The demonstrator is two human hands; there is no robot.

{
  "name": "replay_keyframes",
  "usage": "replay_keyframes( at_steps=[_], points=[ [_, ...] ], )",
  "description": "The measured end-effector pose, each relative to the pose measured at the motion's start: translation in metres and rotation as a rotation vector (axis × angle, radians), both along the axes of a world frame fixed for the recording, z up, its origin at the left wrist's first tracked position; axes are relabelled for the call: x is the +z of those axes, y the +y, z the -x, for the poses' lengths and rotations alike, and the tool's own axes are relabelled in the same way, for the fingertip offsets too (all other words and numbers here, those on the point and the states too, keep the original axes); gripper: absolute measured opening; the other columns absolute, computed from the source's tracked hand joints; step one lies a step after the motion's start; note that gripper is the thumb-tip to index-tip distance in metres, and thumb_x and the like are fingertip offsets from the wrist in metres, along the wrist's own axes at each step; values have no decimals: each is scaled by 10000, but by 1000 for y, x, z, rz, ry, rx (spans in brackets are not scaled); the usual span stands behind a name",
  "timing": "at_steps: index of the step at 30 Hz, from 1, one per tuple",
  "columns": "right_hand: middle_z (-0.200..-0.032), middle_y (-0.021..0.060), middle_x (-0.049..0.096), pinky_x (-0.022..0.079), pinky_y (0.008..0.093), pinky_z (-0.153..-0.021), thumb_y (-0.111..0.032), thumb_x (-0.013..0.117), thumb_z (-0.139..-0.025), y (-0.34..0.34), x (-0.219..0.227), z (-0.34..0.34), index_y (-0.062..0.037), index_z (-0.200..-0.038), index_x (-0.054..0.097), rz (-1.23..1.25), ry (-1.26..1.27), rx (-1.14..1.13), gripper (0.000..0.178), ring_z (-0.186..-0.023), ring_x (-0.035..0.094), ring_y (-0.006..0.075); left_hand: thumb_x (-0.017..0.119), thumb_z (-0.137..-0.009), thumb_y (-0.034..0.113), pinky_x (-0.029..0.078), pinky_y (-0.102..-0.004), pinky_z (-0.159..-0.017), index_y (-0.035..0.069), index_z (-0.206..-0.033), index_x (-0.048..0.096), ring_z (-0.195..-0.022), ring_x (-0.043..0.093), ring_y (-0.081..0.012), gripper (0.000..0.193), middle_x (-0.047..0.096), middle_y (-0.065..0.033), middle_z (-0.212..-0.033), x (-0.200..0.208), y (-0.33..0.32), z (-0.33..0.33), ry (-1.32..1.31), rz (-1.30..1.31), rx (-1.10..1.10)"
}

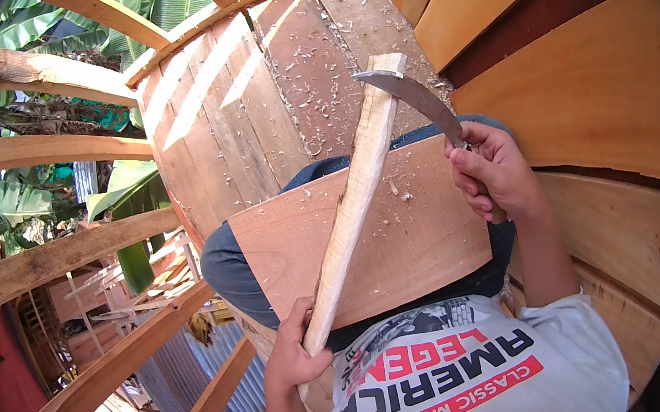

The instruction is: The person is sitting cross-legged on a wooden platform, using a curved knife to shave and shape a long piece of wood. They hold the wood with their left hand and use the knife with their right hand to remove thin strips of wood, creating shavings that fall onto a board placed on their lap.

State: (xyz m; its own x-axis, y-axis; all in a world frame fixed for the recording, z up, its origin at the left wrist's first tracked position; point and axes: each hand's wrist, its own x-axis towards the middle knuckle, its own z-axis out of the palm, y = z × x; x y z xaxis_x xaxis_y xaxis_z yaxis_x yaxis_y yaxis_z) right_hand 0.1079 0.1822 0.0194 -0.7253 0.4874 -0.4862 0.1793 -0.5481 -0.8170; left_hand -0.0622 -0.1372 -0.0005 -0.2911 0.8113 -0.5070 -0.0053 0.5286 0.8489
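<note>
Nearest: left hand [293, 354] clenched round the lower end of a long pale wooden stick [351, 203], fingers wrapped fully, thumb on top. Stick angled up and away to the right, its near end pinned at the waist, presumably to steady it against the cutting stroke.

Middle ground: broad flat board [401, 230] laid across the lap over dark blue trousers [225, 271], serving as a work surface under the stick (pale shavings scattered on it, thickest near the stick's middle). Stick resting on this board along much of its length, far tip projecting beyond the board's far edge.

Right of the board: right hand [494, 174] closed tight on the handle of a curved knife [411, 93], handle itself hidden inside the fist. Blade sweeping up and to the left, its tip touching the squared far end of the stick; held so the curved edge meets the wood at a shallow angle, suited to paring.

Farther: plank floor [279, 86] strewn with shavings, sunlit in stripes. Stacked planks [575, 87] rising at right. Curved timber ribs [59, 261] at left, open between, with banana leaves [124, 184] and corrugated roofing [194, 377] visible below and beyond.
</note>
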Motion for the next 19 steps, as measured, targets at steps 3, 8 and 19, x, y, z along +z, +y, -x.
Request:
replay_keyframes(
  at_steps=[3, 8, 19],
  points=[
    [-557, -29, 479, 344, 191, -330, -126, 637, -920, -20, 1, -2, -38, -987, 542, 42, -26, 507, 146, -364, 414, 23, 620, -557, 103, 388, -257, -639, 12, -1121, 483, -700, 457, -137, 588, 497, -65, -765, -5, 1, 2, -6, -25, -34],
    [-593, -51, 498, 337, 208, -347, -97, 688, -873, -3, -4, 4, -50, -1000, 565, -25, 16, 42, 184, -371, 430, 30, 625, -558, 117, 406, -267, -669, 13, -1136, 483, -725, 475, -155, 605, 508, -84, -785, -2, 1, 1, 3, 23, -44],
    [-498, -32, 433, 330, 217, -313, -65, 557, -926, -4, -7, -15, -73, -1000, 484, 0, -13, 125, 103, -342, 398, 39, 555, -526, 82, 334, -247, -611, 57, -1117, 463, -668, 385, -116, 599, 398, 8, -751, -9, -10, -1, -109, -4, 49]
  ],
)
